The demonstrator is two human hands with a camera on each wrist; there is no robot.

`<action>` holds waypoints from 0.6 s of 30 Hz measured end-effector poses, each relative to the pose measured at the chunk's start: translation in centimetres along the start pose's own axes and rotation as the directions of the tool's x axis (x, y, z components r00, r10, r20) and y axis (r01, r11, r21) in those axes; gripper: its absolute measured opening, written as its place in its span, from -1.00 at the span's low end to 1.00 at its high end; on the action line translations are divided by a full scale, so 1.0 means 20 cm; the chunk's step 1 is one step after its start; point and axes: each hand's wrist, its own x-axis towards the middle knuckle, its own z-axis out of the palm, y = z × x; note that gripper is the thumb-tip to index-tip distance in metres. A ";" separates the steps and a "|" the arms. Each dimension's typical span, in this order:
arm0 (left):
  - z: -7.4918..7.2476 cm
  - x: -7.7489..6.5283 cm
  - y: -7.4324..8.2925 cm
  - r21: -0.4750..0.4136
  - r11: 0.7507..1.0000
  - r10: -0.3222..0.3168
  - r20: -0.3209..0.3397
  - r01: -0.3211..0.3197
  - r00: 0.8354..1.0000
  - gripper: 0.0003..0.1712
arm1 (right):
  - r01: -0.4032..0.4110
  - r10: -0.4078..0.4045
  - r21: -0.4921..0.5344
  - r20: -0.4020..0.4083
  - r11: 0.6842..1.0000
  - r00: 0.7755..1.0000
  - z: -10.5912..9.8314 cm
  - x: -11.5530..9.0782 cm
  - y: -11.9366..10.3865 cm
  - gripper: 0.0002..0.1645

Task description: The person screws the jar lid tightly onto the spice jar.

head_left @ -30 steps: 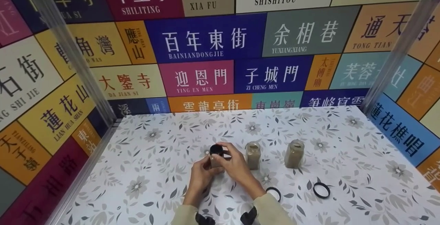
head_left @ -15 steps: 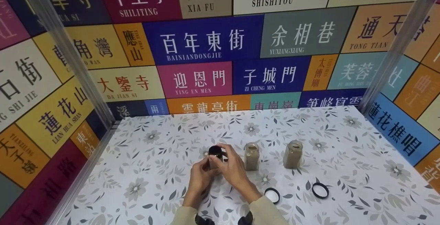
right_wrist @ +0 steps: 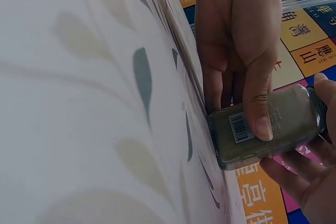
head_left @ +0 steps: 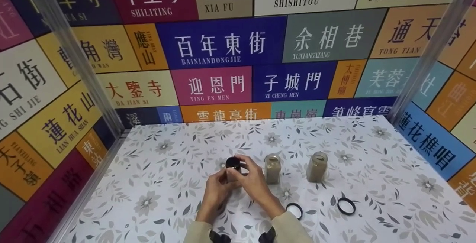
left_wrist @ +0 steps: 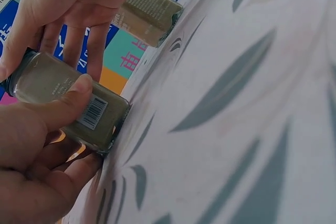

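A glass jar (left_wrist: 58,85) of grey-brown contents, with a barcode label on its side, stands on the table between both hands. My left hand (head_left: 215,191) grips its body, thumb lying beside the barcode in the left wrist view. Round the black lid (head_left: 233,162) on top, the fingers and thumb of my right hand (head_left: 256,181) are curled. Just right of the hands stands a second jar (head_left: 273,169) with no lid, and farther right another uncovered jar (head_left: 318,167). Both have similar contents.
Two black-rimmed round pieces lie near the front right: one ring-shaped piece (head_left: 301,212) close to the right sleeve, another black ring (head_left: 347,213) farther right. A floral cloth covers the table (head_left: 178,168). Behind it rises a wall of coloured sign panels (head_left: 212,85), with clear strips at the corners.
The right hand's fingers have shifted slightly around the lid. Both hands keep their hold on the jar at nearly the same spot, and the other jars have not moved.
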 end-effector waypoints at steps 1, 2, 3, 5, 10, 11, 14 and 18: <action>0.00 0.00 0.00 -0.001 1.000 0.003 0.008 -0.003 1.000 -0.35 | -0.006 0.007 -0.015 0.010 1.000 1.000 -0.01 0.00 0.00 -0.40; 0.00 0.00 0.01 0.004 1.000 0.003 0.014 -0.003 1.000 -0.35 | -0.011 0.012 -0.037 0.023 0.999 1.000 -0.01 0.00 -0.01 -0.38; -0.01 0.00 0.01 0.011 1.000 0.006 0.020 -0.007 1.000 -0.35 | -0.014 0.016 -0.060 0.036 0.998 0.999 -0.02 0.00 -0.01 -0.36; -0.01 0.00 0.01 0.035 0.999 0.013 0.032 -0.015 0.999 -0.35 | -0.017 0.023 -0.105 0.060 0.994 0.998 -0.03 0.00 -0.03 -0.31; -0.04 0.01 0.01 0.052 0.998 0.015 0.096 -0.020 0.995 -0.35 | 0.008 0.010 -0.196 0.090 0.980 0.996 -0.06 0.01 -0.06 -0.25; -0.05 0.02 0.01 0.049 0.999 0.008 0.111 -0.014 0.994 -0.34 | 0.009 0.011 -0.212 0.094 0.977 0.995 -0.07 0.01 -0.06 -0.26; -0.08 0.03 0.02 0.022 0.999 -0.040 0.149 0.037 0.988 -0.25 | 0.022 0.005 -0.246 0.107 0.969 0.994 -0.09 0.02 -0.08 -0.28; -0.12 0.04 0.05 0.004 0.998 -0.056 0.168 0.056 0.984 -0.13 | 0.031 -0.001 -0.263 0.114 0.964 0.994 -0.13 0.03 -0.11 -0.32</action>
